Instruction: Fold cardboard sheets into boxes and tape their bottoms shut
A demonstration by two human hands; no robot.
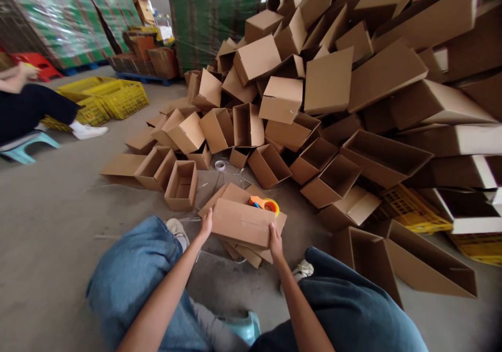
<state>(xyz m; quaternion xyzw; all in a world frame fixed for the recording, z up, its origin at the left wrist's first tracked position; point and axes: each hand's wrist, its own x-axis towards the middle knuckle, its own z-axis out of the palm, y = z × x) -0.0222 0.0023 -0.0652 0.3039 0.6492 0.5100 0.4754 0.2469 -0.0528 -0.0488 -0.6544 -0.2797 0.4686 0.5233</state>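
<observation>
Between my knees I hold a flattened cardboard box over a small stack of flat cardboard on the floor. My left hand grips its left edge and my right hand grips its right edge, fingers closed on the board. An orange and yellow tape dispenser lies just behind the held box, on the stack. A white tape roll rests on the floor farther back.
A big heap of assembled open cardboard boxes fills the right and centre. Yellow plastic crates stand at the left, another crate under the heap. A seated person's legs are at the far left on a stool. Wrapped pallets stand behind.
</observation>
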